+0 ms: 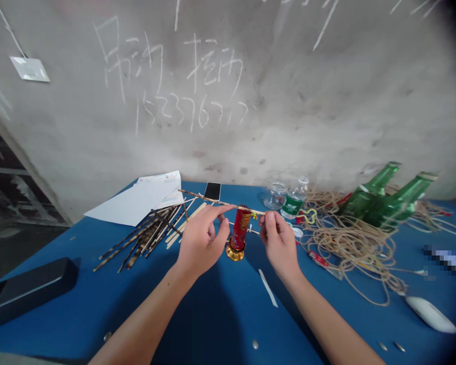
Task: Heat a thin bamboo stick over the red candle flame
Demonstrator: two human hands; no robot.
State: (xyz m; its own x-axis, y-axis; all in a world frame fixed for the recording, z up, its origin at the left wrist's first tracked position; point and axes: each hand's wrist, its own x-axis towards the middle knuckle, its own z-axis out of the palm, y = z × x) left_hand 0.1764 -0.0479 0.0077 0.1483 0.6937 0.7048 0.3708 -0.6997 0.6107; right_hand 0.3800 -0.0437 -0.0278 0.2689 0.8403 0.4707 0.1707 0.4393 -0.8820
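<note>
My fingers hide much of the thin stick [216, 203] where it crosses between my hands, and the red tube [240, 228] cuts off a second, shorter stick [251, 229] behind it, so I can't make out how that one sits. My left hand [201, 244] is half closed, thumb and fingertips pinching the long stick, and my right hand [279, 246] pinches it the same way near its far end. Both wrists turn inward, forearms reaching up from the bottom of the frame. The stick runs just over the top of the tube, which stands upright on a gold base [235, 251] at centre, between my hands; I can't tell if my fingers touch it. Below, a white strip [268, 287] lies on the blue table [99, 309]. To the left are a heap of sticks [144, 238], and beyond it papers [137, 200] and a phone [212, 191]. To the right sprawls tangled twine [349, 243], with a mouse [429, 314] lower right, and a jar [275, 196], a water bottle [294, 198] and two green bottles [383, 197] behind. A blurred patch at right can't be read. Chalk scrawl covers the wall [289, 101].
</note>
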